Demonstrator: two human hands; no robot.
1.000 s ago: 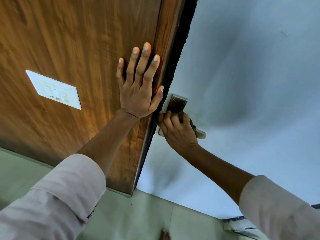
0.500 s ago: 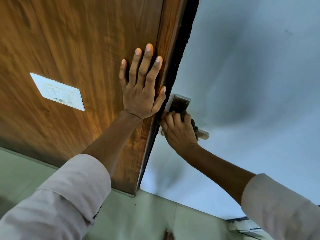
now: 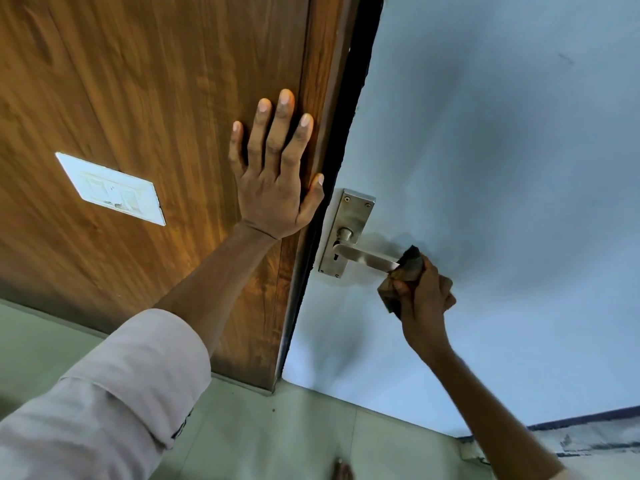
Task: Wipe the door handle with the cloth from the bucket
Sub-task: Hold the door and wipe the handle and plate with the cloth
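A steel lever door handle (image 3: 363,257) on a metal backplate (image 3: 347,230) is fixed to the pale blue door (image 3: 502,150). My right hand (image 3: 424,296) is closed around a dark brown cloth (image 3: 407,268), which wraps the free right tip of the lever. The lever's shaft and the backplate are bare. My left hand (image 3: 275,174) lies flat, fingers spread, on the wooden panel (image 3: 156,98) just left of the door's dark edge. No bucket is in view.
A white switch plate (image 3: 110,188) sits on the wood panel to the left. Pale green floor tiles (image 3: 263,434) run along the bottom, with a toe (image 3: 341,471) at the lower edge. A low ledge (image 3: 571,441) shows at bottom right.
My right hand slid with the cloth from the backplate end of the lever out to its right tip, uncovering the plate and shaft. My left hand stayed pressed on the wood.
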